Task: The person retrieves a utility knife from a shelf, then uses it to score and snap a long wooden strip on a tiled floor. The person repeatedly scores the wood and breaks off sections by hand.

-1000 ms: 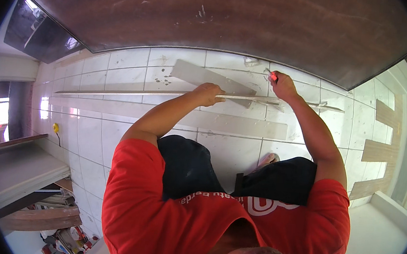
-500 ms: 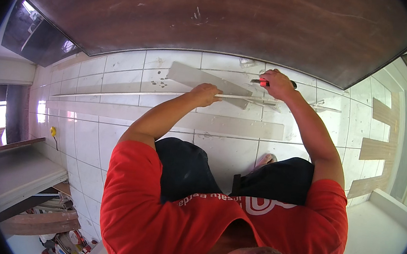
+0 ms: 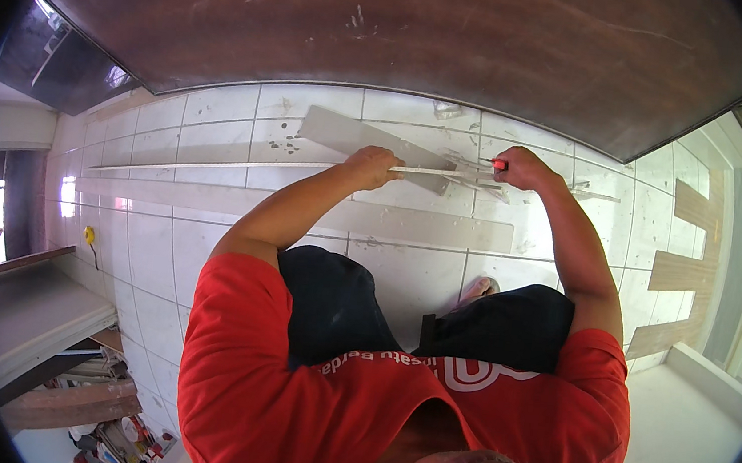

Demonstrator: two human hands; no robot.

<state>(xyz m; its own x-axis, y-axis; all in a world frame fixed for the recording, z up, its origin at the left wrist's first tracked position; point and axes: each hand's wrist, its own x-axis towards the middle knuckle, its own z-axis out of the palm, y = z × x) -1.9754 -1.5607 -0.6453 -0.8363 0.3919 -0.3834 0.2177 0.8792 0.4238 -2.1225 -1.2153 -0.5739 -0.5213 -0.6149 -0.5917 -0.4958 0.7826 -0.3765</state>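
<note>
From where I stand, the nearest thing before the person's knees is a flat pale board (image 3: 425, 229), which lies along the tiled floor (image 3: 402, 279) and is touched by nobody. Just beyond it is the long pale strip (image 3: 216, 166), with its narrow edge turned upward; it runs from near the floor's left edge to past the right hand (image 3: 527, 168).

The work on this strip seems to me under way and not finished: it is in the grip, the tool is out, and small pale slivers (image 3: 463, 158) lie close to it. How much is done along its edge I cannot tell, and the flat board looks to be waiting.

Both arms reach forward, elbows bent outward. The left hand (image 3: 373, 168) is closed around the strip near its middle, with the knuckles upward. The right hand is folded tightly around a red-handled tool (image 3: 500, 164), whose tip points leftward, just beyond the strip; whether it touches, I cannot judge.

Farther, a short grey board (image 3: 336, 130) lies aslant, partly behind the strip, and the large brown panel (image 3: 391, 28) borders the floor's far edge.
</note>
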